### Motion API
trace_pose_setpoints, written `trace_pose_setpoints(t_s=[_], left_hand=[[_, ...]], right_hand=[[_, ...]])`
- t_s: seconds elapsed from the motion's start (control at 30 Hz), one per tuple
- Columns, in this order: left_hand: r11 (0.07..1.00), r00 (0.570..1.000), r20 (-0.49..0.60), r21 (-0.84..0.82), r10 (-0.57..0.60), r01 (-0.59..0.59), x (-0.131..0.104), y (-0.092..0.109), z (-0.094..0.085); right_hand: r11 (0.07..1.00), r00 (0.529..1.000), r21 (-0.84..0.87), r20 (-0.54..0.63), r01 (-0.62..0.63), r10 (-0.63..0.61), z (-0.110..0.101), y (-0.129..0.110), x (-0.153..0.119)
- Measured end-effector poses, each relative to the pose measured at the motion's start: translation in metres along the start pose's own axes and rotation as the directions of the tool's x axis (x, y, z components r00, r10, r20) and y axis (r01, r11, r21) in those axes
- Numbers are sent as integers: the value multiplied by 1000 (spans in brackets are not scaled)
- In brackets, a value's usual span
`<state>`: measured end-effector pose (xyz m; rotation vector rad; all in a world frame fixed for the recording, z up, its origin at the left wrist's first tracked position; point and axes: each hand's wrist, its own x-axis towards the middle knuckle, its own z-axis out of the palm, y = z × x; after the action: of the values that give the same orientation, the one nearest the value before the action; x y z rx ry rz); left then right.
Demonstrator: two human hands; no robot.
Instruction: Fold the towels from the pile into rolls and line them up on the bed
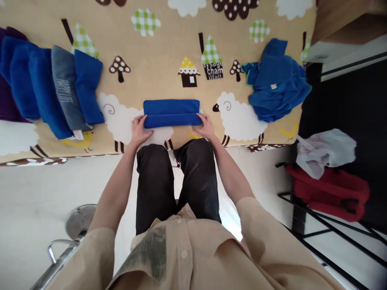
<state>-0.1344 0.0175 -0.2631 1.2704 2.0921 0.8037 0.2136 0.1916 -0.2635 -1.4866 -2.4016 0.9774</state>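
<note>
A blue towel (171, 120), folded into a long narrow strip with a lengthwise crease, lies flat on the patterned bedspread (160, 74) in front of my knees. My left hand (140, 129) grips its left end, fingers on the edge. At the opposite end, my right hand (206, 126) holds the right corner, beside a small pale tag. A row of folded cloths (42, 88), blue, purple and one grey-blue with lettering, overlaps on the left. Over on the right sits a loose heap of blue cloth (276, 82) with a white label.
A red bag (332, 193) with a white plastic bag (326, 151) on top stands at the right. Black metal bars (320, 215) run below it. At lower left is a metal stool (79, 219). A wooden piece of furniture (341, 24) fills the upper right corner.
</note>
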Motion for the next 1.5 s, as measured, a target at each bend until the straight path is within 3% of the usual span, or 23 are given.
trace_pose_setpoints(t_s=[0.2, 0.47, 0.93, 1.33, 1.43, 1.5], left_hand=[[982, 986, -112, -160, -122, 104, 16, -4, 7], [924, 965, -168, -358, -202, 131, 28, -10, 12], [933, 946, -193, -303, -259, 194, 31, -23, 18], [952, 939, -200, -185, -278, 243, 35, -12, 21], [937, 912, -236, -188, -335, 295, 34, -5, 19], [903, 864, -289, -256, -411, 344, 29, 2, 16]], right_hand=[[994, 999, 98, 5, -49, 49, 1, 4, 13], [988, 996, 127, -13, -88, 91, 0, 1, 23], [899, 948, 335, -47, -281, 314, 7, 3, 23], [888, 946, 371, -67, -270, 316, 9, 4, 24], [879, 941, 380, -59, -286, 332, 5, -1, 25], [875, 933, 373, -57, -310, 355, -2, -5, 30]])
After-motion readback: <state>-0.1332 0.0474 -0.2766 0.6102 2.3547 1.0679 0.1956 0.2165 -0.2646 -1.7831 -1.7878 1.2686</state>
